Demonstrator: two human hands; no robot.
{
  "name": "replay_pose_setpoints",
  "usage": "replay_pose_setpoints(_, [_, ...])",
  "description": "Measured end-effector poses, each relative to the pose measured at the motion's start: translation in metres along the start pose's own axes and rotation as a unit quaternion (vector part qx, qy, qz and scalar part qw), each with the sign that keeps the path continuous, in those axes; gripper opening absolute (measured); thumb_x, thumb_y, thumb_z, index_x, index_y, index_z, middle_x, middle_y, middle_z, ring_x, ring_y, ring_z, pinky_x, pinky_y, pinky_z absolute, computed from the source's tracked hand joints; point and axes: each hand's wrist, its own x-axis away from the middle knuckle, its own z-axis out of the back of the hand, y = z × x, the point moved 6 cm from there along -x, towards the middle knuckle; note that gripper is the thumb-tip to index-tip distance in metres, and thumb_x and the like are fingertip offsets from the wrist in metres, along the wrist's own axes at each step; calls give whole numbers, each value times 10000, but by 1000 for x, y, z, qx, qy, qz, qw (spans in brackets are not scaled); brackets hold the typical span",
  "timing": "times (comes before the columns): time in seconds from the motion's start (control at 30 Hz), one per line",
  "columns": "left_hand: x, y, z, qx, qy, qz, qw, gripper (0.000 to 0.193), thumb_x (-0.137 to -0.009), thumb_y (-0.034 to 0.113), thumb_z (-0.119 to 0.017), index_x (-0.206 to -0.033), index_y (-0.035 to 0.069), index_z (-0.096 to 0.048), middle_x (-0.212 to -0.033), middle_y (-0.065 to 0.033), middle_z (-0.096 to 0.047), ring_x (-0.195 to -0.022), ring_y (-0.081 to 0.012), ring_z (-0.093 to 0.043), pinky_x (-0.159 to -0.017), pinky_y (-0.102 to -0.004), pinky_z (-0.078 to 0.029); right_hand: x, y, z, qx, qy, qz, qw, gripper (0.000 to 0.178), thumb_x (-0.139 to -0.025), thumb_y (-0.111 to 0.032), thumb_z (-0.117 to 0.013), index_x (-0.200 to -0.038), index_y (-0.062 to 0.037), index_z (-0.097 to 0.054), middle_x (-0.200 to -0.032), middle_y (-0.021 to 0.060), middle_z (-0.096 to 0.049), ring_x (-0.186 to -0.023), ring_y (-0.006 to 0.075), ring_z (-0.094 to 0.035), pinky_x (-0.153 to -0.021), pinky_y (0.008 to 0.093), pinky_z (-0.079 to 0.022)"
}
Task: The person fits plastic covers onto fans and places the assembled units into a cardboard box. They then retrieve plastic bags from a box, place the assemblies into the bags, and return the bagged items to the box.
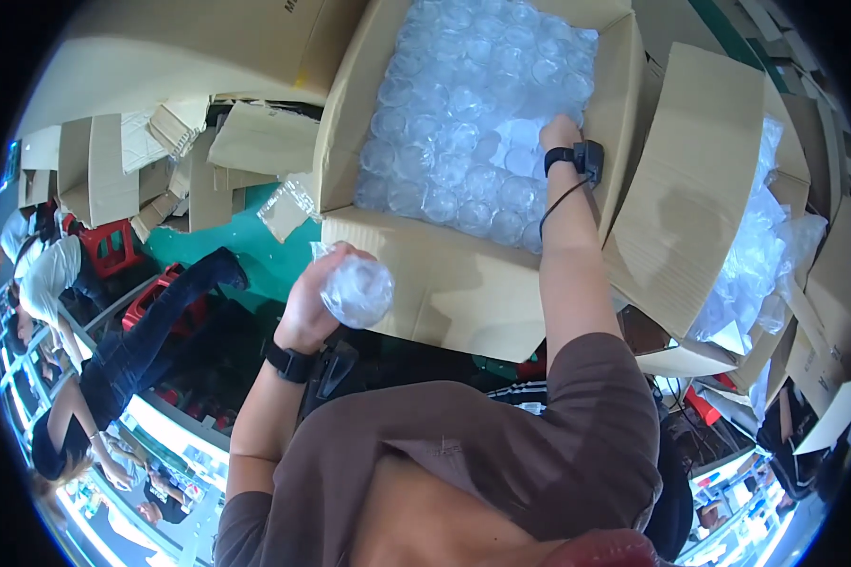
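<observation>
In my left hand [304, 304] is a clear, round, plastic-wrapped item [359, 291], gripped in front of the carton's near flap. Its loose wrap sticks up by the fingers; whether it is a cup or a jar I cannot tell. My right hand [560, 135] reaches into the large open cardboard carton [477, 293], near its right wall. Its fingers are hidden beyond the back of the hand. Rows of similar clear, wrapped round items [444, 132] fill the carton. Pale round shapes [506, 146] show beside the right hand.
At the right stands another open carton [695, 198] with crumpled clear plastic [756, 246]. Torn cardboard pieces [246, 142] lie to the left above a green floor [184, 244]. Red stools [175, 298] and other people [113, 369] are further left.
</observation>
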Motion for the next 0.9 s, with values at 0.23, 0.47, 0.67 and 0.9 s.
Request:
replay_pose_setpoints(0.23, [19,-1,-47,-192,-150,104,964,466,-880,390,-276,-1208,63,-322,-921,-145,-544,-809,-216,-558,-720,-314,-453,155,-44,126,-699,-68,0,712,234,-796,-240,-534,-704,-25,-543,-627,68,-573,-514,161,-562,-480,244,-428])
replay_pose_setpoints(0.47, [52,-31,-92,-313,-326,295,842,581,-868,474,-178,-1259,52,-252,-1048,-163,-502,-866,-220,-548,-748,-319,-446,358,-30,216,-720,-6,-54,692,212,-837,-198,-468,-813,-1,-543,-575,21,-516,-497,91,-489,-460,205,-373])
replay_pose_setpoints(0.67, [141,-111,-53,-416,-501,545,528,554,-872,450,-217,-1248,47,-261,-1089,-144,-484,-950,-233,-515,-792,-339,-432,536,-16,184,-652,272,-285,648,269,-834,-247,-469,-975,-20,-504,-796,56,-543,-650,100,-506,-521,221,-416])
replay_pose_setpoints(0.9, [302,-211,64,-443,-414,740,291,486,-872,399,-318,-1214,53,-312,-1145,-106,-446,-999,-220,-490,-807,-354,-433,789,-116,192,-186,495,-575,624,416,-767,-234,-553,-1109,-37,-422,-1011,138,-497,-837,210,-527,-670,247,-438])
